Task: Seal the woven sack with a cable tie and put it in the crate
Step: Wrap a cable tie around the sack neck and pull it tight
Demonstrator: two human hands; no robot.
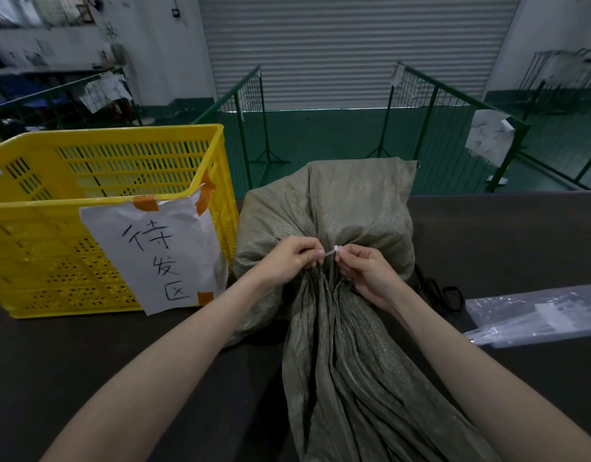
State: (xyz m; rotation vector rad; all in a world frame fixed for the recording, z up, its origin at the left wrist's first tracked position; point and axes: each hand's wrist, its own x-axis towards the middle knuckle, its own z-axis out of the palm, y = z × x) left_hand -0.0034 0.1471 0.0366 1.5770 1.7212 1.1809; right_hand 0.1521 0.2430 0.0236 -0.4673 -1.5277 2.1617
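Waiting at ten o'clock, the yellow crate (97, 181) stands open-topped beside the green woven sack (334, 228), which lies centre on the table (487, 235), neck gathered toward me. My left hand (287, 258) pinches the white cable tie (330, 252) tail; my right hand (364, 268) pinches its head to cinch.

1 woven sack (327, 208), 1 cable tie (332, 252), 1 yellow crate (54, 181) with 1 paper sign (160, 248), 2 hands: left hand (289, 258), right hand (369, 270). 1 pair of scissors (445, 295), 1 plastic bag (537, 315).
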